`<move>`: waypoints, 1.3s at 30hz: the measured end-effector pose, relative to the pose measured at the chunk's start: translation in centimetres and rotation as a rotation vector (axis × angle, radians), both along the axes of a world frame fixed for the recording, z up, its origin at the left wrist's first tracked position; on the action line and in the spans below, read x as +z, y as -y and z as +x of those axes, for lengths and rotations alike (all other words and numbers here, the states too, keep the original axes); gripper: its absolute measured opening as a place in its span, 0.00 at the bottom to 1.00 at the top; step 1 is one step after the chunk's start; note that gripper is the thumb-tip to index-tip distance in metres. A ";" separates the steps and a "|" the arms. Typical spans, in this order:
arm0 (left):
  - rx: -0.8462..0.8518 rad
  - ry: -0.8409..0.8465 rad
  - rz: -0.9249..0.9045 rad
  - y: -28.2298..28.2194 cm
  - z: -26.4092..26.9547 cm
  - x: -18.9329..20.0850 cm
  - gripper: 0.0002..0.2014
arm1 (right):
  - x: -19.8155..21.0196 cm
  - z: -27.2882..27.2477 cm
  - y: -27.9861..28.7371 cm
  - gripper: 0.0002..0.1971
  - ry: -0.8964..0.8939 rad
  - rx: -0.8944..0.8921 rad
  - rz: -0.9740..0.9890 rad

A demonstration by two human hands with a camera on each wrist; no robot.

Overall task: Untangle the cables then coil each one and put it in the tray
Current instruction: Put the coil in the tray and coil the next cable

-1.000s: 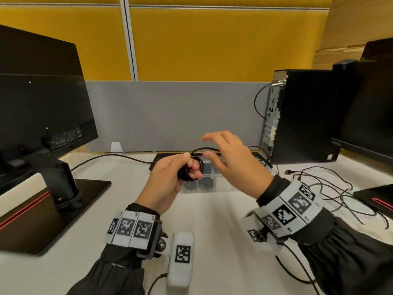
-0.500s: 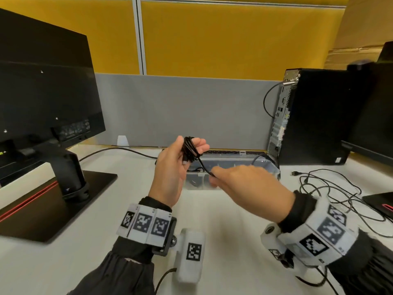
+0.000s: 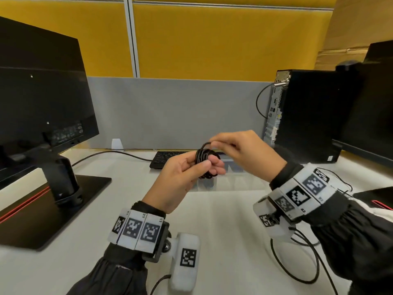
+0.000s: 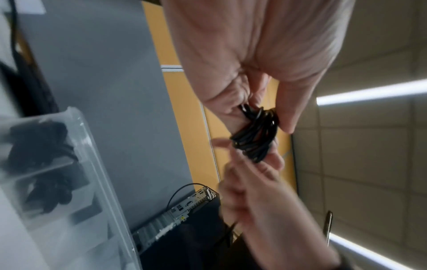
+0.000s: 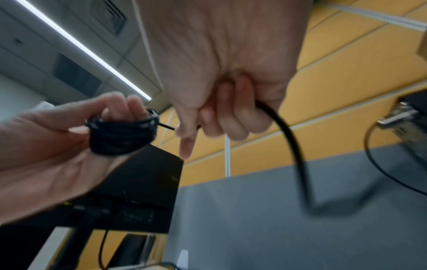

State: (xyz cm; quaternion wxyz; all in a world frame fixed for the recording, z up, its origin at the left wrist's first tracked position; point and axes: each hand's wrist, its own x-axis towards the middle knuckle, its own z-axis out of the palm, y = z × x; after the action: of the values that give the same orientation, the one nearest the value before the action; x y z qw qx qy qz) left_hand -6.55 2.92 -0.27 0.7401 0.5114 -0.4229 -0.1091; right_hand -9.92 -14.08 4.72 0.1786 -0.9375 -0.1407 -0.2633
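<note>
since half a second ago my right hand point(image 3: 244, 154) has swung up from below the coil to its top. its grip pinches the loose cable end there. my left hand point(image 3: 180, 179) has its grip wrapped by the black cable coil point(image 3: 205, 161) (wound round the fingers, thumb pressed on), above the worktop point(image 3: 223, 220), before the clear tray point(image 4: 97, 164).
</note>
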 end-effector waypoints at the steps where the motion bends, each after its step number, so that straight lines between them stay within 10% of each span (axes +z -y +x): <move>1: 0.002 -0.039 -0.039 -0.1 0.1 0.0 0.08 | -0.6 0.3 0.5 0.16 -0.082 -0.012 0.002; 5: 0.048 -0.137 -0.116 0.0 0.3 0.1 0.07 | -1.9 -0.1 1.3 0.13 -0.247 -0.015 -0.055; 12: 0.049 -0.148 -0.041 0.4 -0.4 0.2 0.10 | -0.3 0.6 2.2 0.11 -0.040 -0.140 0.110; 20: 0.073 -0.370 -0.324 0.3 0.5 0.5 0.14 | -2.3 -1.0 -1.5 0.15 -0.474 0.017 -0.296; 25: 0.317 -0.095 -0.118 0.0 1.3 -0.1 0.22 | -1.2 -4.3 -2.5 0.14 -0.555 0.074 -0.383; 32: 0.303 0.308 0.340 0.2 0.2 -0.3 0.12 | 2.9 -4.1 -1.9 0.12 -0.175 -0.030 -0.346; 39: 0.082 0.061 0.098 0.0 -0.1 0.1 0.08 | 0.5 -0.1 0.7 0.17 -0.095 -0.204 -0.320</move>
State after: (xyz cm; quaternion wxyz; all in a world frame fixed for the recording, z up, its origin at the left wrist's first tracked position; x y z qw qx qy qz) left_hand -6.65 2.97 -0.14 0.7046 0.5671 -0.4182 -0.0838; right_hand -9.99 -14.78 5.25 0.0059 -0.9748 -0.0763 -0.2097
